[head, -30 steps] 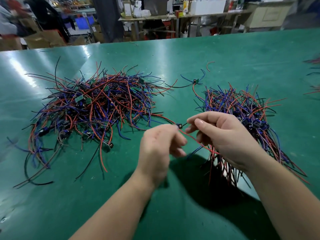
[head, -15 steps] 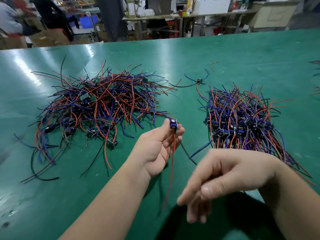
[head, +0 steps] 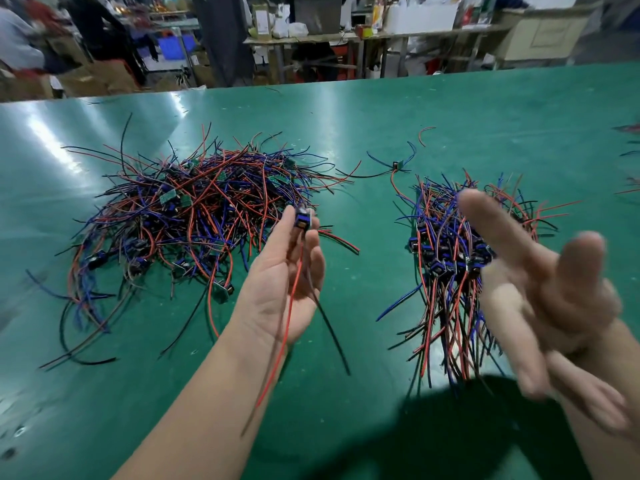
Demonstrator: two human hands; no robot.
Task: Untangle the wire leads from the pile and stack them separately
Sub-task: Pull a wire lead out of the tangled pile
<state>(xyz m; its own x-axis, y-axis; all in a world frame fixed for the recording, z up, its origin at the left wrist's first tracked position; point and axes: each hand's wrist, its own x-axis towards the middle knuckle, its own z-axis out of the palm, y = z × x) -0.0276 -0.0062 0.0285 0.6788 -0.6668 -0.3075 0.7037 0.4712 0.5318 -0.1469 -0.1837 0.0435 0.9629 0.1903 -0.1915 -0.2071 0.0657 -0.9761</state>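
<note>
Left hand (head: 280, 289) is up over the middle of the green worktop (head: 346, 109), palm turned upward, thumb and fingertips pinching a wire lead (head: 302, 219) by its small blue block; the red wire (head: 287, 323) drops down across the palm and past the wrist; the black wire (head: 329, 327) trails off to the right of it, toward the near edge; right hand (head: 540, 299) is raised in front of the sorted stack (head: 446, 268), heavily blurred, fingers stretched out and spread apart, nothing to be seen in its grasp; that stack lies toward the right side of the worktop, blue blocks bunched across its middle, wire ends fanning to the far edge on one side and the near edge on the other; the tangled pile (head: 194, 216) sprawls over the left half, red, blue and black wires crossing every way, little green boards poking out; loose ends straggle from it toward the left and near edges; between the two heaps, nearer the far edge, one stray lead (head: 396, 165) lies by itself, its red tail curling toward the top of the stack; at the right edge a few more wires (head: 630, 157) just show.
</note>
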